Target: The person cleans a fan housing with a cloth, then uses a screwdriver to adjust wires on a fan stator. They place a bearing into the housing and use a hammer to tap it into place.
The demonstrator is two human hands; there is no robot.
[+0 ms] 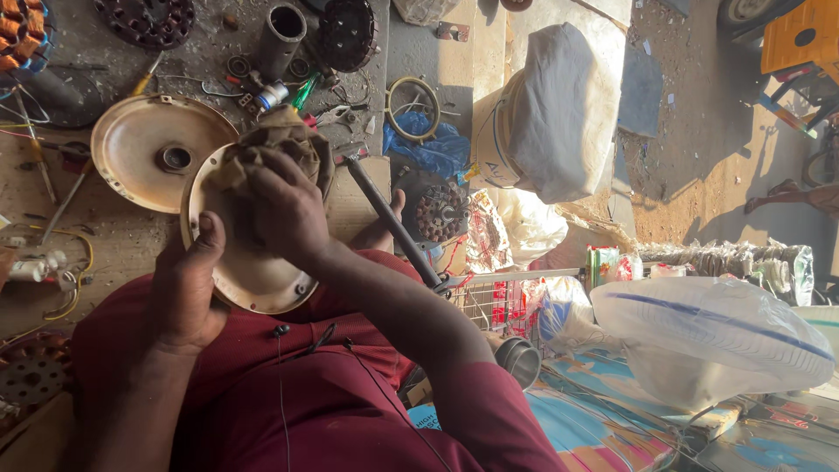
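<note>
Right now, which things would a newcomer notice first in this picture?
At centre left, the left hand grips a round cream metal cover while the right hand presses a brown rag into it. A second cream cover lies on the dusty bench behind; a plastic-wrapped fan sits at lower right.

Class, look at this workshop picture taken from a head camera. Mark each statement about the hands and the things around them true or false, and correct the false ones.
1. The right hand presses a crumpled brown rag onto a round cream metal cover. True.
2. The left hand hangs free, touching nothing. False: it grips the cover's rim.
3. A second cream round cover lies on the workbench beside the held one. True.
4. The person wears a blue shirt. False: the garment is dark red.
5. A fan wrapped in clear plastic is on the right of the picture. True.
</note>
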